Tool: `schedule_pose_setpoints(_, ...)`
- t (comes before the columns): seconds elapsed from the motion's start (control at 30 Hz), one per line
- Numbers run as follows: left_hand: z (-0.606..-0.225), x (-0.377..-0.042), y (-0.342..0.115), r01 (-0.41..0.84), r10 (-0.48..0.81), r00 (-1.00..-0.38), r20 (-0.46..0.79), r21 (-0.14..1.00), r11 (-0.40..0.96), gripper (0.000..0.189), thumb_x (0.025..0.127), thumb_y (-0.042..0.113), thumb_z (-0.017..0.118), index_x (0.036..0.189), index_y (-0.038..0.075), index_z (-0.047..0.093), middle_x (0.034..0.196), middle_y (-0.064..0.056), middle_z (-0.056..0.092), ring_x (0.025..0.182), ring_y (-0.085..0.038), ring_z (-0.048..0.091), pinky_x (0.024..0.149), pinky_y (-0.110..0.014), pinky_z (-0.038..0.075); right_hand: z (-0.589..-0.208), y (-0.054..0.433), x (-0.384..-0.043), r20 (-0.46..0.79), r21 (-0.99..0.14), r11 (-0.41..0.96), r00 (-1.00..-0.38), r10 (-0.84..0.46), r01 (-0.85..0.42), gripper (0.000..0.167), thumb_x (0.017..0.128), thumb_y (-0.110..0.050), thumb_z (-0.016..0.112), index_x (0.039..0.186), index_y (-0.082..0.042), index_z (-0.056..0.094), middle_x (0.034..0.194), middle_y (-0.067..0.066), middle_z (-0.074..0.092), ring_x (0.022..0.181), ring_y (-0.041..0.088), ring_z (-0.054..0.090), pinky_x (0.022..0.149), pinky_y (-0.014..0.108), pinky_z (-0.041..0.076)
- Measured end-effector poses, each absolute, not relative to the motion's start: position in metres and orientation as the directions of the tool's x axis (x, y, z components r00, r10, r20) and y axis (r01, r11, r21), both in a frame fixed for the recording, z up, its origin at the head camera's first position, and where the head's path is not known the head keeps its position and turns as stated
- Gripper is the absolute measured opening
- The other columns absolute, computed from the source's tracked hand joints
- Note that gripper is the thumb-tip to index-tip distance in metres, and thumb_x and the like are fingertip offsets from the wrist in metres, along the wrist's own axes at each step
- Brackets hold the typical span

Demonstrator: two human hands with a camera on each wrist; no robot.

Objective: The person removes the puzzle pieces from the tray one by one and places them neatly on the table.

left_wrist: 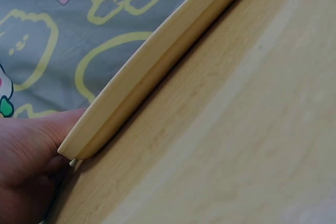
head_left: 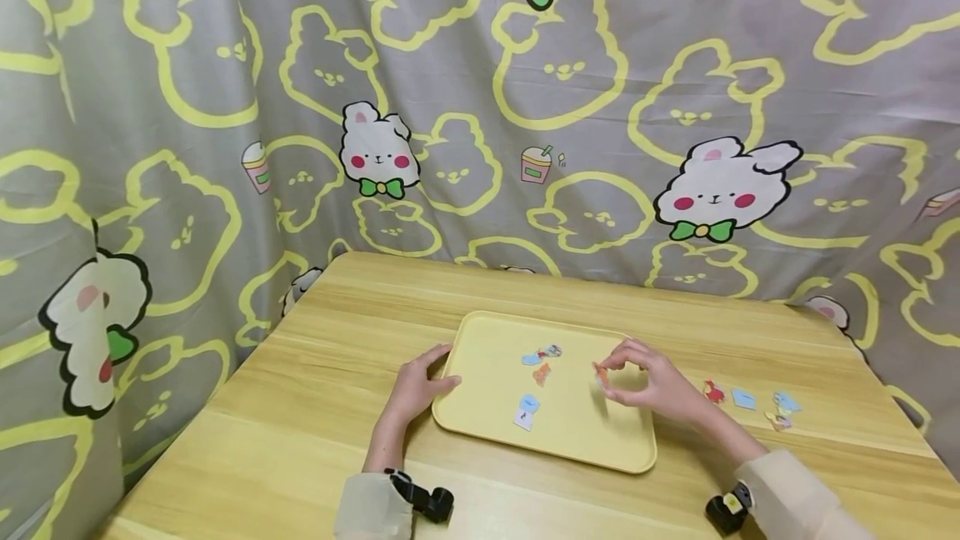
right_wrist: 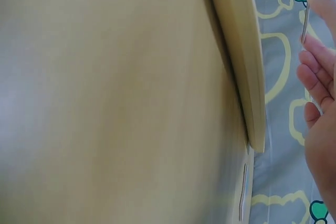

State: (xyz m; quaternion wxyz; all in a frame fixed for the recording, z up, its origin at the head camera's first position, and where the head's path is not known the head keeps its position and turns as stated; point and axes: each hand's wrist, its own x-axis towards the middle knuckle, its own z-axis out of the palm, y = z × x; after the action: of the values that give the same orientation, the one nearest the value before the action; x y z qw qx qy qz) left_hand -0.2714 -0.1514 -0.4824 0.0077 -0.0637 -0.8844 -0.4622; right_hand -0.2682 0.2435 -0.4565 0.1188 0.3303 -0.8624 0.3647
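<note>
A shallow yellow tray [head_left: 570,440] lies at an angle on the wooden table. My left hand [head_left: 414,390] grips its left edge, the thumb over the rim and the fingers along the outside; in the left wrist view that hand [left_wrist: 26,163] is at the tray's corner. Above the tray's right part, my right hand [head_left: 652,383] pinches a small flat orange piece [head_left: 601,375] between thumb and fingertips. Edge-on, this thin piece [right_wrist: 305,23] shows in the right wrist view. On the tray lie an orange piece [head_left: 542,374], blue-and-red pieces [head_left: 532,358] and a blue-and-white piece [head_left: 527,412].
Right of the tray, on the wooden table [head_left: 300,407], lie a red piece [head_left: 713,392], a light blue piece [head_left: 744,398] and a blue-and-yellow group [head_left: 783,407]. The right forearm passes close to them. A patterned grey curtain [head_left: 465,82] hangs behind the table and along its left side.
</note>
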Motion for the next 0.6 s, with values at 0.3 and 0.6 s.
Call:
schedule_pose_setpoints(0.3,-0.482,-0.271,-0.152,0.122,0.096,-0.992,0.082,0.809,0.576,0.058,0.086,0.019,0.075,0.139,0.01,0.055,0.149,-0.022,0.046,0.14,-0.044,0.04,0.116,-0.057,0.035,-0.459,0.257,-0.258,0.445,-0.522,0.56,-0.766,-0.465,-0.643,0.038,0.072,-0.013,0.086,0.103,-0.026,0.069,0.098,-0.013,0.061,0.095,0.0,0.054,0.083,0.029,0.05)
schedule_pose_setpoints(0.6,-0.482,-0.27,-0.15,0.125,0.105,-0.991,0.079,0.812,0.57,0.059,0.086,0.019,0.075,0.14,0.009,0.054,0.149,-0.022,0.046,0.14,-0.044,0.04,0.116,-0.058,0.034,-0.462,0.276,-0.248,0.46,-0.459,0.599,-0.752,-0.472,-0.656,0.039,0.071,-0.014,0.086,0.103,-0.028,0.068,0.098,-0.016,0.06,0.094,-0.002,0.053,0.082,0.03,0.051)
